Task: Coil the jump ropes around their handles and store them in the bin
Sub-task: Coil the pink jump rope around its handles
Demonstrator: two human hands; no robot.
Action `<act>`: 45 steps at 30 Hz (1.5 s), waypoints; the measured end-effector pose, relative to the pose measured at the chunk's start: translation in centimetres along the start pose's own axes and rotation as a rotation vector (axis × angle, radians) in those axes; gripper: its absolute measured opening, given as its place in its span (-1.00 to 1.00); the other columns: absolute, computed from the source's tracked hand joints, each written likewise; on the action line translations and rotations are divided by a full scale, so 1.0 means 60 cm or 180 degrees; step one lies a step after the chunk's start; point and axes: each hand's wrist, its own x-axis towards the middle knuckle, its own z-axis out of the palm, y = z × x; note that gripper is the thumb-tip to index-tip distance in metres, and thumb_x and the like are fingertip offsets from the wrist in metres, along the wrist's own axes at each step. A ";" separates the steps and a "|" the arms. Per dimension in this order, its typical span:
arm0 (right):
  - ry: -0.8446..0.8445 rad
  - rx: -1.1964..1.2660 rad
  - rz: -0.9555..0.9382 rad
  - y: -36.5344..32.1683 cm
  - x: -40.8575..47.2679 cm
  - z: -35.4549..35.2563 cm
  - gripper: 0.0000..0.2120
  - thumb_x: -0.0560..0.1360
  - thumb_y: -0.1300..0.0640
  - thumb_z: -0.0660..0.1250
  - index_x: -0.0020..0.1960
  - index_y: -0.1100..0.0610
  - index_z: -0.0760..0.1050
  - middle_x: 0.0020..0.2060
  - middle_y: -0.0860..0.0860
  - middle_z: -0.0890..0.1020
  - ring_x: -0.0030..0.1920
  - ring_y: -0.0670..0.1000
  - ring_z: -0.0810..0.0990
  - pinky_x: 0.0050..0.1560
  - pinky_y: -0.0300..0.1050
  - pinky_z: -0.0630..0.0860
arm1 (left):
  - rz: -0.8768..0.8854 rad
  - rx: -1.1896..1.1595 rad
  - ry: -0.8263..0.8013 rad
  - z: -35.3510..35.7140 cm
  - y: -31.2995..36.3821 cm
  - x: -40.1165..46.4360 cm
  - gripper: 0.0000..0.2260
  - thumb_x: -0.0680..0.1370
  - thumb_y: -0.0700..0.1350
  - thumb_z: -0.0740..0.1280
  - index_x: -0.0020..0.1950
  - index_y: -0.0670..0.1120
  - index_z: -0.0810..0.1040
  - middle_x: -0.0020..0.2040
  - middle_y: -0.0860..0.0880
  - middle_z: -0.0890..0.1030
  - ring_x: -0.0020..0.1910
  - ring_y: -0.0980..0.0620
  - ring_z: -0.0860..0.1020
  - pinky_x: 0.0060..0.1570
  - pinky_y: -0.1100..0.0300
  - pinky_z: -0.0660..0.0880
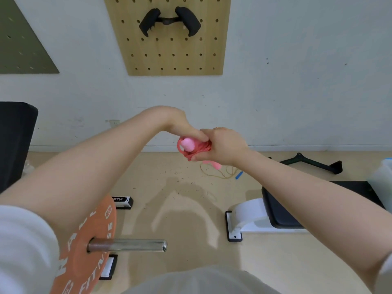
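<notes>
**Pink rope nearly wound, both hands on the bundle**

At the far left edge of the view a black padded surface (14, 141) stands against the wall, and below it an orange weight plate (89, 247) sits on a steel barbell sleeve (135, 245) over the tan floor (180, 219). Above, a black handle attachment (169, 21) hangs on a wooden pegboard (169, 54).

In the middle, held up in the air over the floor, is the pink jump rope (194, 148). The left hand (180, 126) comes down from above with its wrist bent, fingers curled round the pale pink handle (187, 144). The right hand (224, 145) closes on the red-pink coils from the side, fingers wrapped over the turns and thumb underneath; a short pink tail hangs below it.

To finish the wrap well, my judgement is that the left hand should keep the handle steady while the right lays the last length snug beside the earlier turns, then tucks the end under a loop so nothing springs loose.

On the floor just beyond the hands lies a second, yellowish rope (220, 174) in loose loops with a blue handle (239, 175), not yet coiled. Further right are a black bar attachment (311, 163) near the wall and a white-framed bench with a black pad (277, 211). At the right edge a translucent bin (381, 179) shows partly; it is likely the storage target.
</notes>
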 end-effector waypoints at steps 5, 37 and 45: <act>-0.0410 0.3257 0.0281 0.036 -0.017 0.002 -0.91 0.48 0.07 0.37 -0.04 0.06 0.53 -0.33 -0.07 0.47 -0.45 -0.20 0.41 -0.40 -0.37 0.32 | 0.0728 -0.2549 -0.0203 0.023 -0.045 -0.003 -0.29 0.39 0.39 -0.03 0.34 -0.05 0.39 0.26 -0.13 0.51 0.23 -0.04 0.48 0.27 0.10 0.35; -0.1477 0.0194 -0.0794 -0.012 -0.018 -0.063 -0.78 0.46 0.12 0.35 -0.23 0.29 0.55 -0.51 0.01 0.49 -0.58 -0.15 0.39 -0.45 -0.33 0.32 | 0.1628 0.1110 0.0761 0.157 -0.007 0.003 -0.84 0.49 0.03 0.25 0.00 0.00 0.38 -0.10 0.09 0.50 -0.15 -0.03 0.51 -0.33 0.21 0.31; -0.1364 0.2938 -0.0047 0.034 -0.027 -0.053 -0.81 0.59 0.26 0.15 -0.20 0.18 0.39 -0.67 -0.05 0.31 -0.66 -0.14 0.16 -0.55 -0.27 0.08 | 0.2150 -0.0826 0.1017 0.173 -0.024 -0.018 -0.51 0.34 0.02 0.43 0.22 0.03 0.38 -0.05 0.18 0.50 -0.11 0.14 0.50 -0.21 0.32 0.43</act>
